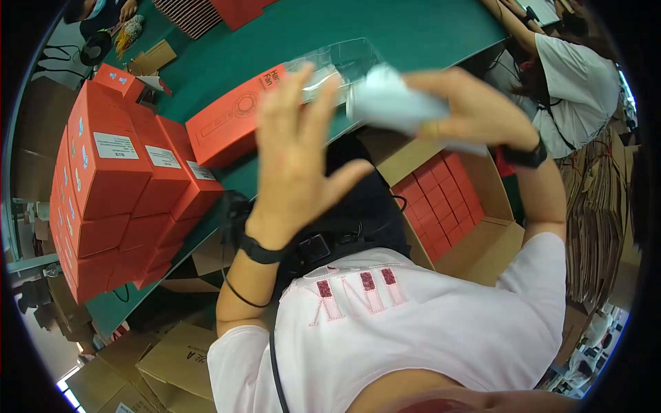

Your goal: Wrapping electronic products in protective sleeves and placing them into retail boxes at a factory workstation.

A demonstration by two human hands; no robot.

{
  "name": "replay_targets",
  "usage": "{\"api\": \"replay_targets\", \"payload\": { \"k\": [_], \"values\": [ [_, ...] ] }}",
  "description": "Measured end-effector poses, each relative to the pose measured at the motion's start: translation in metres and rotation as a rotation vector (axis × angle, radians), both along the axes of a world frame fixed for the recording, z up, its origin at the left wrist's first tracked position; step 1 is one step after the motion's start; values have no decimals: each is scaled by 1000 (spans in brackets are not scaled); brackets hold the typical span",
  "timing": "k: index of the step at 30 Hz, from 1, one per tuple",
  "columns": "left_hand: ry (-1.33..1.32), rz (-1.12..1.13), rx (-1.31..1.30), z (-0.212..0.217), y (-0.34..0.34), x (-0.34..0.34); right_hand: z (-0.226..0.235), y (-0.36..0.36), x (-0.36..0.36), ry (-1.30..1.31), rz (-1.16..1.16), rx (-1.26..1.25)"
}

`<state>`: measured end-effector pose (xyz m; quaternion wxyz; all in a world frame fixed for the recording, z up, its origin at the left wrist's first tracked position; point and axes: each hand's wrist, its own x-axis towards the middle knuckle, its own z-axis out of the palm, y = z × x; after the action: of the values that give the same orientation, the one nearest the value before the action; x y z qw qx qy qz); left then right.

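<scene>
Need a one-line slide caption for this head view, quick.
Right hand grips a pale rolled sheet; open left hand beside it, above an orange box.

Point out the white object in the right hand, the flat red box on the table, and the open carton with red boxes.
white object (396, 103), head view, its middle.
flat red box (220, 127), head view, top face.
open carton (492, 189), head view, bare inner right wall.
</scene>
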<state>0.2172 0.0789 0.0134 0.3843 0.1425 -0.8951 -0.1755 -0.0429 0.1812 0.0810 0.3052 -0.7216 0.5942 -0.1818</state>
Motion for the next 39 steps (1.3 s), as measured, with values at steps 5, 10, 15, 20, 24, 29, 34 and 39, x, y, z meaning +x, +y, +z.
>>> {"api": "replay_targets", "payload": {
  "k": [5,10,15,20,24,29,34,39],
  "values": [
    [-386,394,-61,-8,-36,-24,31,-84,-23,732,231,-48],
    [-326,369,121,-34,-50,-48,-6,-124,5,715,334,-148],
    [-307,348,139,-33,-48,-53,-45,-129,8,311,247,-345],
    [-321,343,160,-33,-49,-54,-105,-128,15,198,-75,-625],
    [-397,343,15,-32,-45,-53,-109,-132,3,78,-145,-836],
    [-454,360,-15,-30,-43,-48,-52,-117,-63,219,-433,-222],
    [-509,496,-7,-17,-43,-33,-88,-92,-68,-62,-454,206],
    [-452,488,34,-16,-49,-19,-82,-83,-18,-355,-497,96]
  ]
}}
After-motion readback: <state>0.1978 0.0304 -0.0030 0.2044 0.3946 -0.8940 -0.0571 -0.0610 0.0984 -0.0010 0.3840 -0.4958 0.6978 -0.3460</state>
